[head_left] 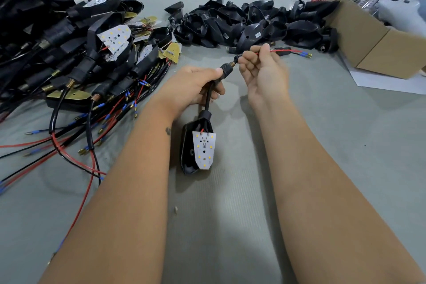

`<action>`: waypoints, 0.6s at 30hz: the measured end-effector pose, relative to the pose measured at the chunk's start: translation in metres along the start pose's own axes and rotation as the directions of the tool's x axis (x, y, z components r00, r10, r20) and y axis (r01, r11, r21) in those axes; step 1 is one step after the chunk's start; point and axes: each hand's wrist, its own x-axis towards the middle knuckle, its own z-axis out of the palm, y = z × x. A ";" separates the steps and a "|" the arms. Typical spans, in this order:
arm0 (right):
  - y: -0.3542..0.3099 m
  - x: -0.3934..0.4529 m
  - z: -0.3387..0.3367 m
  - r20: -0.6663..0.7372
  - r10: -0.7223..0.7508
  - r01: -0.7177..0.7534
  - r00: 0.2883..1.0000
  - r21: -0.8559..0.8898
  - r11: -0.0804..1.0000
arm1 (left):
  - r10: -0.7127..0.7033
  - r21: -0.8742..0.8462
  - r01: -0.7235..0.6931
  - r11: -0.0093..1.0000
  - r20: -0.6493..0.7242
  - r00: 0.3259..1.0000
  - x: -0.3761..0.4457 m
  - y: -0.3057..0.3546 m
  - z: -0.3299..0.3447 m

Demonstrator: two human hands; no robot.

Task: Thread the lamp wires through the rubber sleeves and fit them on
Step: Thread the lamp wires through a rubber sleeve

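The left hand (194,86) curls round the black rubber sleeve (224,71), thumb on its ribbed end, and the lamp (198,145) (white LED board facing up) hangs below that grip against the grey table (230,226). Just beyond the sleeve's brass tip the right hand (262,71) pinches the lamp wires (285,51), whose red and black ends trail away past its fingers toward the cardboard box (378,53).

My lamp's housing (187,152) is black, its board (204,150) white with yellow dots; the wires (285,51) run red and black (blue-sleeved, brass-tipped) over a grey-green surface (230,226)
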 end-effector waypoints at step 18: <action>0.001 0.007 0.003 -0.115 -0.202 0.203 0.973 -0.007 0.979 | -0.119 -0.104 0.127 0.986 0.078 0.990 -0.007 0.000 -0.011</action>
